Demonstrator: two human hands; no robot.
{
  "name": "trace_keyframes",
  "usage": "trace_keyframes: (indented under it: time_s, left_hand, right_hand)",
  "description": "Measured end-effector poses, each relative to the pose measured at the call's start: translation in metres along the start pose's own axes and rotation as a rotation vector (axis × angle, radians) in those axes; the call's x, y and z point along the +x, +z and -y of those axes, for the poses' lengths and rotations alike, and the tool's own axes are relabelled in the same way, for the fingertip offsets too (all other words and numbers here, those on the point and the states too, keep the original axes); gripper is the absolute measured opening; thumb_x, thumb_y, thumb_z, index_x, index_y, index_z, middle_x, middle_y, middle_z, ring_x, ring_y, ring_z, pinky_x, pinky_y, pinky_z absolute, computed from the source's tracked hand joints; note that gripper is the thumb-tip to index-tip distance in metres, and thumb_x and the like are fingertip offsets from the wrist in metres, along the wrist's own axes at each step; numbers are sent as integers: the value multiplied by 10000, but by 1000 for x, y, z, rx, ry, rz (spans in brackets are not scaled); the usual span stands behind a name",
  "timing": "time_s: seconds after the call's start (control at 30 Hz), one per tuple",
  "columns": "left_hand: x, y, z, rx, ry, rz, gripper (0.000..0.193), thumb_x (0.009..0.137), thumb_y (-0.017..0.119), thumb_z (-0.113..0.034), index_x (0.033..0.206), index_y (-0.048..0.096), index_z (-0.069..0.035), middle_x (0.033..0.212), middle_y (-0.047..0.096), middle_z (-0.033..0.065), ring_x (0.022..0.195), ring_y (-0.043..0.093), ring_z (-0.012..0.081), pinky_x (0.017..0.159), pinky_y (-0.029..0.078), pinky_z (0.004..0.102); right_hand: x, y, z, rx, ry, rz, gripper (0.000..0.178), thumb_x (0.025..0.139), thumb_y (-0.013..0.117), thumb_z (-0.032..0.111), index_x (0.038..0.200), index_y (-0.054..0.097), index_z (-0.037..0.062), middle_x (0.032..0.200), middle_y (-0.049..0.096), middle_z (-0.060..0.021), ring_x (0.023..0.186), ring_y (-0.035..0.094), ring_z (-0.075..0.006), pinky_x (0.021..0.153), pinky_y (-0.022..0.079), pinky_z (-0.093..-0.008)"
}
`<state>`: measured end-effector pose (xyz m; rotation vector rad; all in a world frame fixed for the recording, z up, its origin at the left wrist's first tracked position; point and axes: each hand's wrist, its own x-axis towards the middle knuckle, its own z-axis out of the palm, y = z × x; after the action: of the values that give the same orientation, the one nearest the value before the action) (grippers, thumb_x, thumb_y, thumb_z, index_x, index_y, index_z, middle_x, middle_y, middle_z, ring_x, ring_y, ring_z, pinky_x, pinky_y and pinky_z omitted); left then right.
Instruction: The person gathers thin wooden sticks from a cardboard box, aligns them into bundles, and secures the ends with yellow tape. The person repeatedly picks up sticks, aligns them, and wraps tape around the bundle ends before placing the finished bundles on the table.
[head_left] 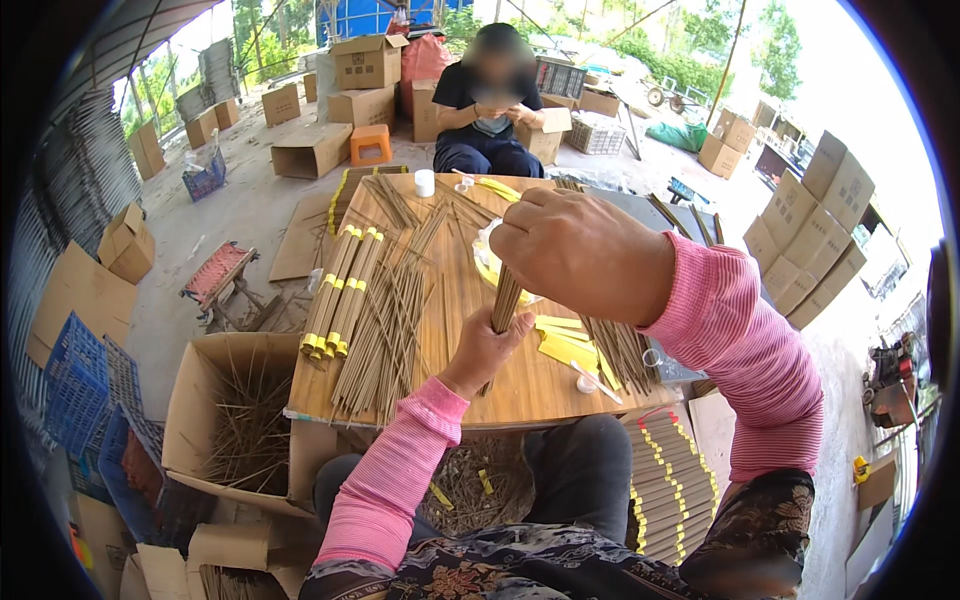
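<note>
A bundle of thin brown incense sticks (pixel 507 297) stands nearly upright over the middle of the wooden table (pixel 470 395). My left hand (pixel 482 350) is closed round its lower part, thumb across the front. Above it, my right hand (pixel 575 245) is closed at the top of the bundle, back of the hand up, its fingertips hidden. Yellow paper strips (pixel 566 350) lie beside the bundle, with a small white-handled tool (pixel 597 382) near them. Loose sticks (pixel 385 335) are spread to the left, next to banded bundles (pixel 342 290) with yellow ends.
A person (pixel 490 110) sits across the table, hands raised together. An open carton of loose sticks (pixel 235 425) stands at the table's left. More banded bundles (pixel 672 480) are stacked by my right leg. A white cup (pixel 425 183) sits at the far edge; cartons (pixel 815 225) are piled right.
</note>
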<state>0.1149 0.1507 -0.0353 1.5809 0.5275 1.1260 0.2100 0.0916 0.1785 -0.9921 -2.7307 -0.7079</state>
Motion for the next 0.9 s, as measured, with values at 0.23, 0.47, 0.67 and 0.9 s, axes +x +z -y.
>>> trace_keyframes:
  time_s: [0.23, 0.47, 0.67, 0.9]
  left_hand:
    - [-1, -1, -10, -49, 59, -57, 284, 828, 626, -268, 715, 501, -38, 547, 403, -52, 504, 368, 43, 440, 323, 217]
    - [2, -6, -17, -153, -29, -81, 302, 824, 626, -283, 677, 459, -79, 534, 419, -37, 453, 404, 44, 415, 350, 205]
    - [-2, -9, -55, -551, -101, -76, 282, 830, 612, -266, 692, 435, -96, 521, 396, -21, 406, 392, 72, 382, 350, 222]
    - [-11, -27, -79, -674, -200, -123, 287, 842, 589, -306, 663, 453, -128, 529, 411, -41, 408, 388, 50, 370, 319, 204]
  right_hand:
    - [-36, -16, 29, 638, 225, 568, 331, 820, 591, 309, 744, 588, -13, 658, 578, -137, 629, 569, -304, 585, 451, -366]
    - [-93, 98, 43, 712, 500, 127, 389, 784, 616, 357, 871, 551, -16, 759, 602, -160, 703, 593, -303, 639, 465, -377]
    - [-77, 156, 100, 1209, 824, -185, 513, 696, 728, 299, 1004, 467, -18, 787, 578, -131, 712, 581, -223, 646, 469, -324]
    - [-77, 159, 140, 1594, 1016, -82, 251, 826, 608, 236, 804, 533, -2, 553, 506, -36, 518, 491, -105, 483, 417, -282]
